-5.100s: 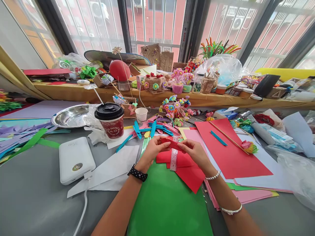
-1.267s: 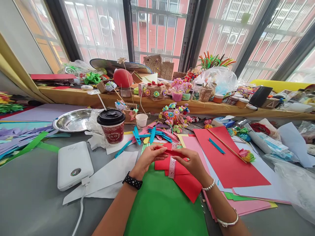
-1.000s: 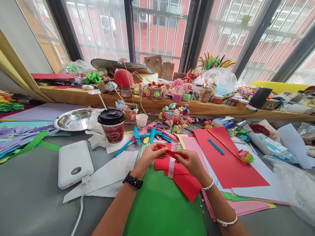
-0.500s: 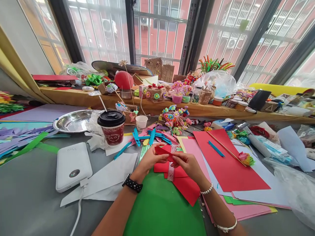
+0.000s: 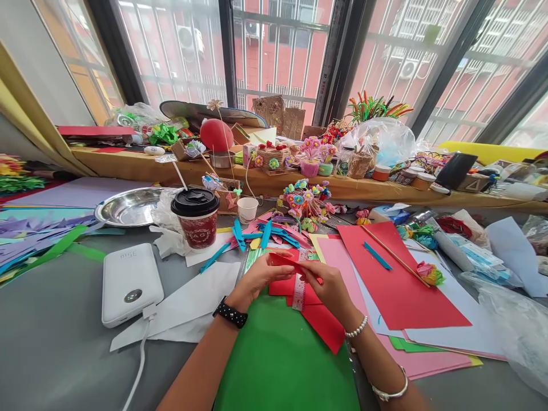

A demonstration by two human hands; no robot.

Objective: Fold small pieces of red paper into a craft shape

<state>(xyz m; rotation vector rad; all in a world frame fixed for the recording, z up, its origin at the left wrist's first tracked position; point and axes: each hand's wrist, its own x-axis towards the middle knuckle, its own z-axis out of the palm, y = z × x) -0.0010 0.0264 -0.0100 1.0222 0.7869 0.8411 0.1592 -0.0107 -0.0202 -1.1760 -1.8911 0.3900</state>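
My left hand [image 5: 256, 279] and my right hand [image 5: 329, 284] both pinch a small folded piece of red paper [image 5: 284, 261], held just above the table in the middle of the head view. Under the hands lie more red paper pieces [image 5: 326, 323] and a pink patterned ruler [image 5: 298, 290]. These rest on a green sheet [image 5: 282, 359] that runs toward me. A black beaded band is on my left wrist, and bracelets are on my right wrist.
A lidded red coffee cup [image 5: 196, 217] and a white power bank [image 5: 131, 282] with its cable sit at the left, a steel pan [image 5: 127, 208] behind them. Large red and pink sheets [image 5: 398, 279] with a wooden stick [image 5: 393, 254] lie right. Craft flowers [image 5: 305, 197] crowd the sill.
The hands have kept working the red paper in place, the fingers shifting along its fold. The view has swayed slightly; nothing else on the table has moved.
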